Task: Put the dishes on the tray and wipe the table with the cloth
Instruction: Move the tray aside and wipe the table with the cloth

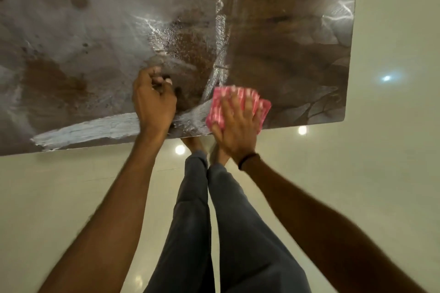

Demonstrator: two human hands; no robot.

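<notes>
A pink and white striped cloth (250, 98) lies folded on the glossy brown marble-patterned table (273, 43), close to its near edge. My right hand (234, 126) presses flat on the cloth with fingers spread; it is motion-blurred. My left hand (153, 100) rests on the table just left of the cloth, fingers curled into a loose fist with nothing visibly in it. Wet streaks and droplets shine on the tabletop around both hands. No dishes or tray show in this view.
The table's near edge runs across the frame and its right edge (352, 43) drops off to a pale glossy tiled floor (392, 150). My legs in dark trousers (197, 221) stand right at the table's near edge.
</notes>
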